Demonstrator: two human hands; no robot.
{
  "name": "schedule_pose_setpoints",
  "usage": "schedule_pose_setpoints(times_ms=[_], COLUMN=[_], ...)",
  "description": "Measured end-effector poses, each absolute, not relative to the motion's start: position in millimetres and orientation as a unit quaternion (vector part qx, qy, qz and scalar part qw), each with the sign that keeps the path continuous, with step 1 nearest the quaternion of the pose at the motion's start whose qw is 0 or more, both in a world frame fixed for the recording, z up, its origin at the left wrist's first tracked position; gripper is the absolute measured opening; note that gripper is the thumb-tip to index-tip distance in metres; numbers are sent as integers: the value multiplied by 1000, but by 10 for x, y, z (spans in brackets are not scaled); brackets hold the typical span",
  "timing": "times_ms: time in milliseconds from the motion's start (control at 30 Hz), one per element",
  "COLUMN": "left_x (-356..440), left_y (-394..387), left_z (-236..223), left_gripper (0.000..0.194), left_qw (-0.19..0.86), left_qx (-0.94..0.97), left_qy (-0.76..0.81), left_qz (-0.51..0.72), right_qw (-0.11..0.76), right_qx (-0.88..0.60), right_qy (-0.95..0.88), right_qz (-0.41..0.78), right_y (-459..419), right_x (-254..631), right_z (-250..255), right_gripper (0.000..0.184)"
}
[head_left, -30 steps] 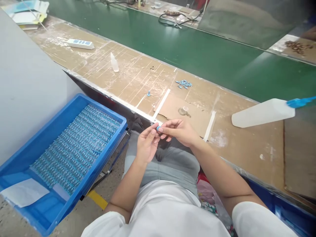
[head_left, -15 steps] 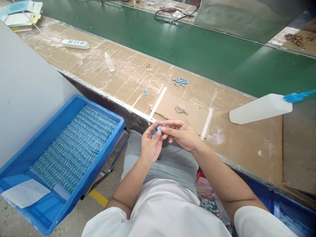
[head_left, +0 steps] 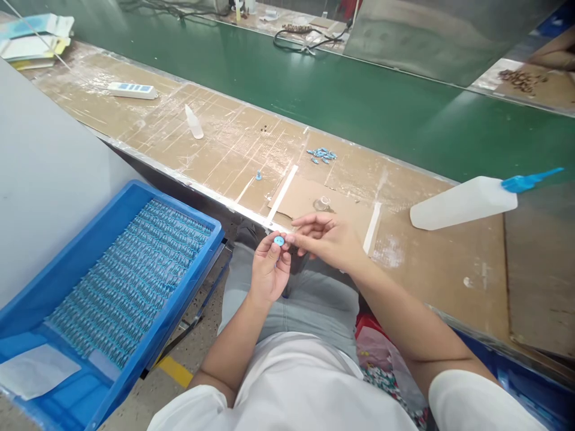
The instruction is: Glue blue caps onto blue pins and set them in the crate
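Observation:
Between the thumb and fingers of my left hand [head_left: 268,275] is a small round light-blue piece [head_left: 279,240], its flat face with small dark marks turned up. My right hand [head_left: 330,238] is just to the right of it, fingers stretched and apart; its thumb tip comes close to the piece, and whether it touches I cannot tell. Both hands are over my lap at the table's front edge. Beyond them a small clear dish [head_left: 322,204] rests on a cardboard sheet [head_left: 299,194]. A small blue peg-like part [head_left: 258,175] stands on the table.
Several small blue parts [head_left: 322,155] lie heaped near the green belt [head_left: 251,66]. A large white bottle with a blue nozzle [head_left: 462,203] leans at right. Left are a small dropper bottle [head_left: 194,123], a power strip [head_left: 132,90] and a blue crate [head_left: 219,232] holding rows of parts.
My right fingers have come off the round blue piece and spread apart. My left hand has tilted the piece so its face shows more. The view has shifted slightly.

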State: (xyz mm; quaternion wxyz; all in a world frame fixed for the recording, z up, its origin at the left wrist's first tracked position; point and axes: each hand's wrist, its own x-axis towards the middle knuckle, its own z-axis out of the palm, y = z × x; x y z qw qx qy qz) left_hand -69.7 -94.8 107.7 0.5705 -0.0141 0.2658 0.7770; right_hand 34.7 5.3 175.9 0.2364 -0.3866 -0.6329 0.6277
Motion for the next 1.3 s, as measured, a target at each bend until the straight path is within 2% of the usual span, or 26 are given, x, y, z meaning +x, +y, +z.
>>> schedule_pose_setpoints(times_ms=[67, 167, 233, 300, 467, 800, 1033, 1200, 1300], left_x=[-745, -804, -832, -855, -906, -886, -824, -796, -778], left_y=[-935, -919, -913, -908, -880, -825, -837, -832, -831], left_z=[1077, 1061, 1038, 1012, 957, 941, 1025, 1054, 1066], left_gripper=[28, 28, 26, 25, 20, 23, 21, 21, 21], left_qw=[577, 574, 571, 568, 557, 560, 571, 580, 585], left_qx=[-30, -45, -53, -60, -80, -64, -71, -64, -51], left_qy=[253, 252, 257, 265, 290, 305, 328, 327, 319], left_qz=[777, 778, 778, 777, 774, 767, 750, 743, 744], right_qw=[297, 352, 311, 256, 190, 201, 152, 147, 115], right_qx=[-411, -477, -517, -544, -571, -566, -468, -398, -382], right_qy=[-694, -740, -765, -778, -784, -776, -849, -895, -908], right_qz=[512, 318, 224, 179, 155, 193, 193, 139, 127], right_y=[384, 1146, 1643, 2003, 2315, 2430, 2184, 1842, 1674], right_x=[351, 345, 322, 280, 132, 167, 700, 1184, 1360], right_z=[1722, 1510, 1306, 1117, 863, 798, 1056, 1152, 1135], right_gripper=[34, 34, 33, 33, 35, 26, 26, 28, 28])
